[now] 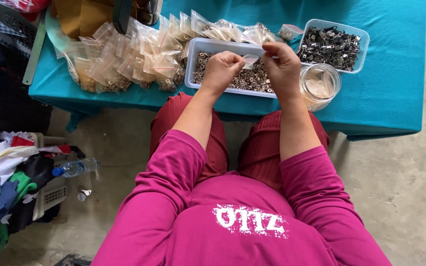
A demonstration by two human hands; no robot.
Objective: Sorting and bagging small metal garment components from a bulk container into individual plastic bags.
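Note:
Both my hands are raised over a clear rectangular tub full of small metal parts on a low teal-covered table. My left hand and my right hand pinch a small clear zip bag between their fingertips, one hand at each side of it. What lies inside the bag is too small to tell. A heap of filled small zip bags lies to the left of the tub.
A second clear tub of darker metal pieces stands at the back right, with a round clear jar in front of it. On the concrete floor at left sit a plastic water bottle and a basket of clothes.

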